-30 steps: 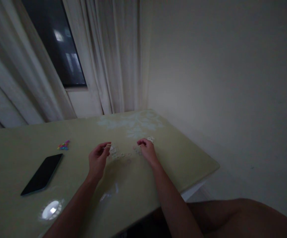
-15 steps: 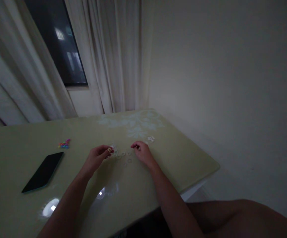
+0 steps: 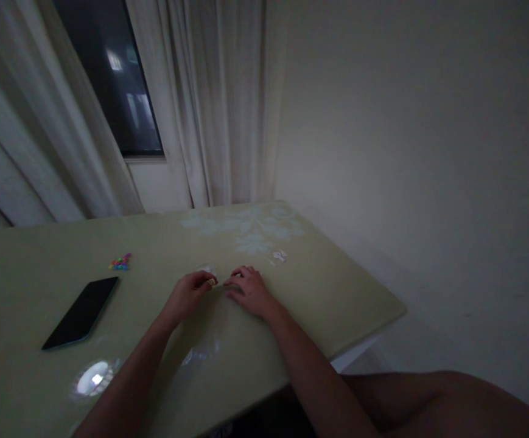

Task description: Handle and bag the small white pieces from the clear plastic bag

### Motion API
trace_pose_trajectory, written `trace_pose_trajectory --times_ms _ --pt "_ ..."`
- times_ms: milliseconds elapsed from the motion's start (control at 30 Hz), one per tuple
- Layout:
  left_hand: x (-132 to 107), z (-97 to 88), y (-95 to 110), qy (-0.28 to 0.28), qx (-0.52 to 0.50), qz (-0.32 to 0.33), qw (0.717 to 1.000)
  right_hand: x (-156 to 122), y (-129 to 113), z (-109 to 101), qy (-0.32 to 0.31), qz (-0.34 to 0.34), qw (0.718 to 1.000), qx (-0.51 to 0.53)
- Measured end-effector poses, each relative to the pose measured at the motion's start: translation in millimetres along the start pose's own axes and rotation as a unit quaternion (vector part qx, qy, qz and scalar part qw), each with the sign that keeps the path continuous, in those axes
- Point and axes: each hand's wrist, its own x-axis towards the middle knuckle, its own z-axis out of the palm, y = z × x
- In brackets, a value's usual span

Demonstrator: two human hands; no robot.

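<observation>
My left hand rests on the pale green table with its fingers curled in a pinch on a small light-coloured ring-like piece at its fingertips. My right hand lies right beside it, fingertips almost touching the left ones, fingers bent down onto the table over small clear rings that it now hides. A tiny clear piece lies just beyond the left hand. Another small pale cluster sits farther right.
A dark phone lies face up at the left. A little heap of coloured bits sits beyond it. Curtains and a dark window stand behind the table; a bare wall is on the right. The table's right corner is near my knee.
My right hand has slid left across the table until it meets my left hand, covering the small rings that lay between them. My left hand dropped lower and moved slightly right.
</observation>
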Motion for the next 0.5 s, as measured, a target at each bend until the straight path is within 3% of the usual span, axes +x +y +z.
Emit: trace_pose_trajectory --times_ms 133,333,500 --pt "0.7 1.4 -3.3 -0.023 0.005 0.006 1.0 -0.5 -3.2 -2.3 -0.01 -0.026 1.0 -0.014" --pt "2.1 -1.0 -3.9 0.001 0.002 -0.002 1.0 -0.5 1.0 -4.1 0.041 0.014 0.999 -0.009" --pt "1.8 -0.3 -7.9 -0.001 -0.005 0.0 1.0 -0.1 0.9 -5.2 0.022 -0.007 1.0 -0.001"
